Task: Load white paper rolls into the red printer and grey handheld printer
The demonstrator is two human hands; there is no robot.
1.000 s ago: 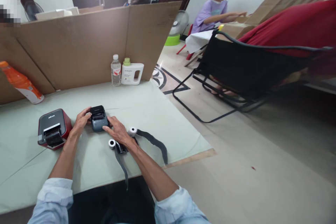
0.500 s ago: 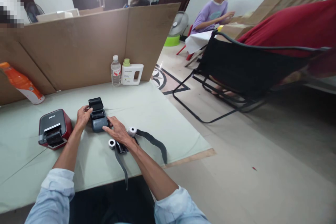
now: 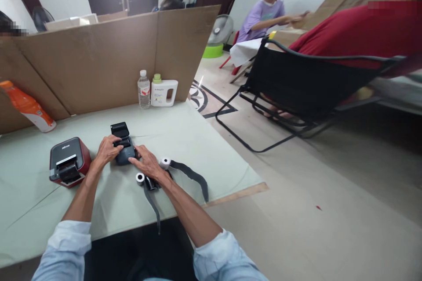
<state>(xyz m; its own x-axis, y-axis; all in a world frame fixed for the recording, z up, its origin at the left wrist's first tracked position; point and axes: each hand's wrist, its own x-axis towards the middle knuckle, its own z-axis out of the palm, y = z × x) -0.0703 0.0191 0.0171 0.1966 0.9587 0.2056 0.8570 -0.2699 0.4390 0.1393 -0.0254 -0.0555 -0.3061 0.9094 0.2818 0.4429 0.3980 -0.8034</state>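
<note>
Left hand point(image 3: 108, 149) bent over a small dark device point(image 3: 125, 156), fingers and thumb at its opened compartment; cannot tell whether they pinch anything inside. Right hand point(image 3: 147, 161) gripping the same device by its right side, thumb on the near corner, fingers along the edge. Device sits on the pale table cover point(image 3: 211, 149), between both hands. Its hinged lid point(image 3: 119, 129) stands open, just beyond the left fingertips.

Just left of the left hand: boxy red-and-black machine point(image 3: 70, 161). Beside the right wrist, two white-ended rolls: nearer roll point(image 3: 140, 178) on the wrist's left, dark strip point(image 3: 154, 208) trailing toward the wearer; second roll point(image 3: 165, 163) on its right, longer strip point(image 3: 194, 178) running off rightward.

Well beyond the right hand, clear bottle point(image 3: 144, 91) and white jug point(image 3: 163, 93), side by side. Far beyond the left hand, orange bottle point(image 3: 29, 107), tilted against cardboard point(image 3: 99, 57).
</note>
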